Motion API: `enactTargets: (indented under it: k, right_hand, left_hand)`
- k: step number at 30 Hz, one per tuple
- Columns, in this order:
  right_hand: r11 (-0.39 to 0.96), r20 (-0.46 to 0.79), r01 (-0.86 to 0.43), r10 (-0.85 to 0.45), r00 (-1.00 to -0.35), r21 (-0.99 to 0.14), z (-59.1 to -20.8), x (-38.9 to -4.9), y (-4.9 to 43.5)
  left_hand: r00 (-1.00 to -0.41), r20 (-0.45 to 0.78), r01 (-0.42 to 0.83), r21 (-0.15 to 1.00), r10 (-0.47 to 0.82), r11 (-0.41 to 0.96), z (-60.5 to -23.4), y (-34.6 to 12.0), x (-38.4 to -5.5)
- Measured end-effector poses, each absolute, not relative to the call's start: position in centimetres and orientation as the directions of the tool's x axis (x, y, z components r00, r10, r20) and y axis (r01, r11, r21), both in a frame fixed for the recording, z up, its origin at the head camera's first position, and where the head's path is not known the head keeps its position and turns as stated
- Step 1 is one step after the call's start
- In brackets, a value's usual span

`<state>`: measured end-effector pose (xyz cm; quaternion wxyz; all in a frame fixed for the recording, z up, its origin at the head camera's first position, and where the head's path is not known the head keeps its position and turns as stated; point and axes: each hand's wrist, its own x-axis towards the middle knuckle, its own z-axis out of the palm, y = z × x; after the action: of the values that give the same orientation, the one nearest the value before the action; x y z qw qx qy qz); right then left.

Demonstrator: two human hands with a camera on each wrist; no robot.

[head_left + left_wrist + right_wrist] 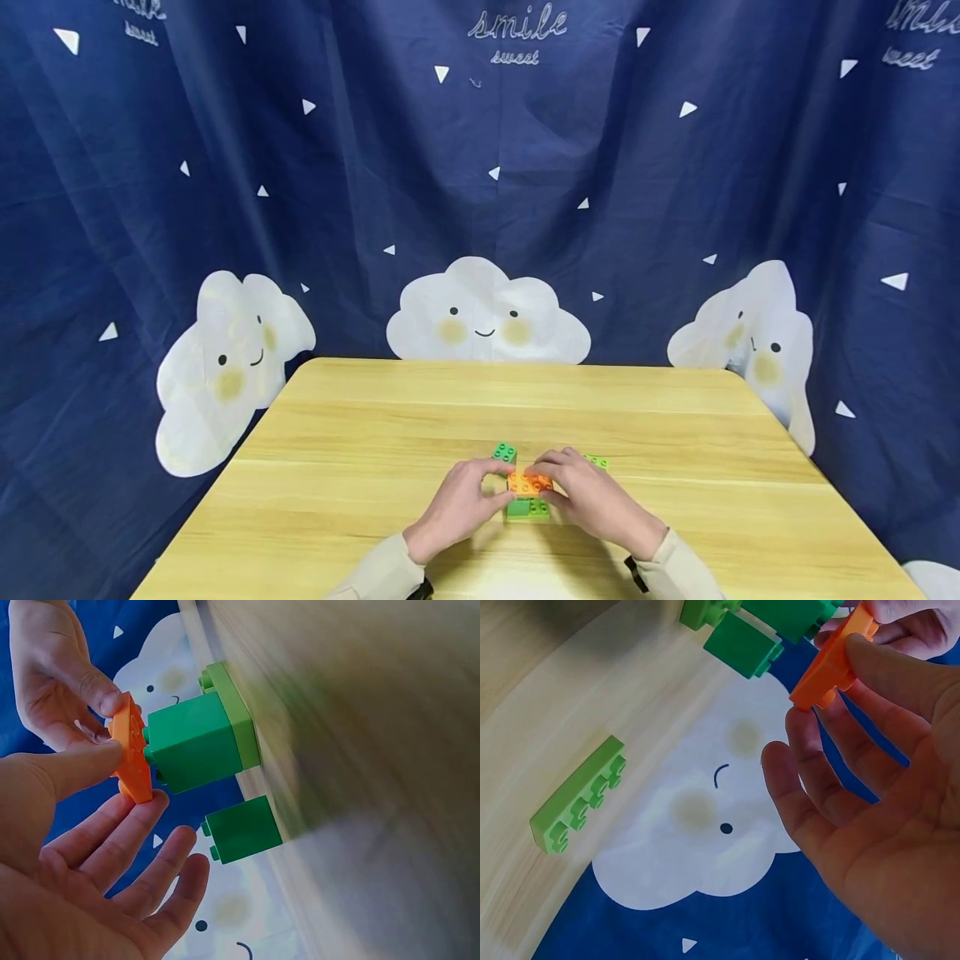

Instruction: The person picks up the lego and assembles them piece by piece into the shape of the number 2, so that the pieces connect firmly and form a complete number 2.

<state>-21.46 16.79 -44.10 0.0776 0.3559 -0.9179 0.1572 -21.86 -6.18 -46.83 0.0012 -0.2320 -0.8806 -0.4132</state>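
Observation:
Both hands pinch one orange toy building brick (530, 484) between thumb and fingers. The left hand (465, 504) has its left end and the right hand (588, 493) its right end. Below the orange brick stands a dark green block (195, 742) mounted on a flat light green brick (236, 716). The orange brick lies tilted right over the block's studs; whether they touch I cannot tell. In the left wrist view, the left hand's other fingers are spread near a second dark green block (244, 829) standing on the table.
A long light green brick (577, 795) with a row of studs lies on the wooden table (337, 467), just beyond the right hand. Behind the table hangs a dark blue curtain (360, 167) printed with clouds and triangles.

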Motion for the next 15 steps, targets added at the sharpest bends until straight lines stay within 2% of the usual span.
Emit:
enactTargets:
  k: [11,15]
  right_hand:
    - [0.687,0.243,-0.684,-0.639,-0.73,-0.246,-44.47,-21.49,16.7]
    - [0.692,0.234,-0.678,-0.636,-0.735,-0.248,-44.53,-21.51,16.64]
  left_hand:
    - [-0.892,0.181,0.407,0.718,0.414,0.564,-47.2,-6.15,-21.94]
    - [-0.886,0.177,0.405,0.748,0.429,0.526,-47.27,-6.15,-22.11]
